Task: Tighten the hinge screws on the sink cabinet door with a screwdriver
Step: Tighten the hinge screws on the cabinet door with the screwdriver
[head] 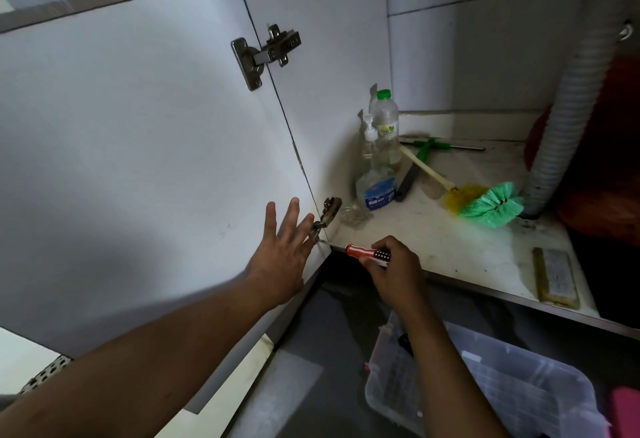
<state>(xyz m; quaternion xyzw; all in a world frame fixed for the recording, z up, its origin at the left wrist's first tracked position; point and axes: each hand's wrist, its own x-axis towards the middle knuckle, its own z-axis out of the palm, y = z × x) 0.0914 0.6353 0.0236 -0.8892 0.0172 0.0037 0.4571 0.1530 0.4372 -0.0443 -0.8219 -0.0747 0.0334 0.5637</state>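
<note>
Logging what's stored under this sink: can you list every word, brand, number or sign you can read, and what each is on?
No text here can be read well enough to quote.
Label on the green-capped bottle: a green mark and print, too blurred to read.
Blue label on the spray bottle: print too small to read.
Handle of the screwdriver: white dots on a black band, no letters legible.

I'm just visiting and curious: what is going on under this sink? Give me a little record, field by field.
left hand: fingers spread, flat against the cabinet door beside the lower hinge
right hand: grips the screwdriver by its red handle, tip at the lower hinge
upper hinge: no hand on it
cabinet floor: spray bottle, green-capped bottle, green brush
also there: ribbed drain hose; clear plastic bin below the cabinet
</note>
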